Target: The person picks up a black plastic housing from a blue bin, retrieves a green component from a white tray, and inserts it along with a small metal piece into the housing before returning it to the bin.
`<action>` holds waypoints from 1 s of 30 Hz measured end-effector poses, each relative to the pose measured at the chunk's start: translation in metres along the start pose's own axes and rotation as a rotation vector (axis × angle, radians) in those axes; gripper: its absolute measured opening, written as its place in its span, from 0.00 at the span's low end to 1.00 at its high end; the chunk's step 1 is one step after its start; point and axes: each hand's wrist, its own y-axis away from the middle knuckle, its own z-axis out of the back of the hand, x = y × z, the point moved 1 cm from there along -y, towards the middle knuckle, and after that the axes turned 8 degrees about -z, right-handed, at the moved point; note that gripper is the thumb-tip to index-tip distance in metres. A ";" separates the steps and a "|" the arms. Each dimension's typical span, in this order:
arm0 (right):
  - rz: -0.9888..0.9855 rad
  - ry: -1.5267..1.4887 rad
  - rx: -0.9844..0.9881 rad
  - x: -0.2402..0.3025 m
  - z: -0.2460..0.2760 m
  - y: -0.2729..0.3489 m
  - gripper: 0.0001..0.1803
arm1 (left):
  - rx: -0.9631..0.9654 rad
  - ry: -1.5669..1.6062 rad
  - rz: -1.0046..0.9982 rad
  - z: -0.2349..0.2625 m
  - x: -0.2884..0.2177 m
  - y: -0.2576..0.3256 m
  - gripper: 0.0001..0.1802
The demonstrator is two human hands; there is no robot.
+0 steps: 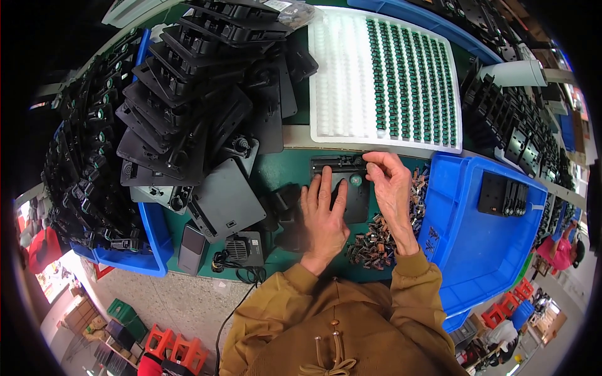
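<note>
A black plastic panel [358,205] lies on the green table in front of me, with a long raised part along its far edge and a small round pale disc in it. Flat on its left side rests my left hand [324,219], fingers spread, fingertips on the raised part. My right hand [392,185] is at the panel's far right corner, thumb and forefinger pinched together; what is between them is too small to make out. Below the right wrist, a heap of small metal and dark parts [374,245] lies on the table.
Stacked black panels [169,113] rise at the left, beside a blue crate [157,241] of black parts. A white tray [342,135] with rows of small green parts stands at the back. To the right is a blue bin [483,263] holding several black panels. A corded device [246,248] sits front left.
</note>
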 end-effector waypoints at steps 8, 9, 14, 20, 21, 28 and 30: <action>0.443 0.437 -0.046 -0.007 -0.006 0.025 0.14 | -0.033 -0.002 -0.010 -0.001 0.001 0.001 0.30; 0.442 0.437 -0.047 -0.007 -0.007 0.026 0.14 | -0.047 0.000 -0.015 -0.002 0.002 0.001 0.30; 0.422 0.553 -0.091 -0.005 -0.014 0.028 0.14 | -0.019 -0.056 -0.053 -0.005 0.006 0.004 0.38; 0.422 0.377 -0.136 -0.013 -0.012 0.032 0.11 | -0.039 -0.008 -0.012 -0.001 0.003 0.001 0.31; 0.302 0.296 -0.130 -0.011 -0.011 0.035 0.09 | -0.042 -0.013 -0.015 0.000 0.004 0.002 0.31; 0.039 -0.214 -0.108 -0.004 -0.008 0.014 0.11 | -0.020 -0.044 -0.043 -0.003 0.004 0.002 0.38; 0.045 -0.147 -0.126 -0.004 -0.009 0.009 0.10 | -0.026 0.003 -0.011 -0.003 0.001 -0.001 0.32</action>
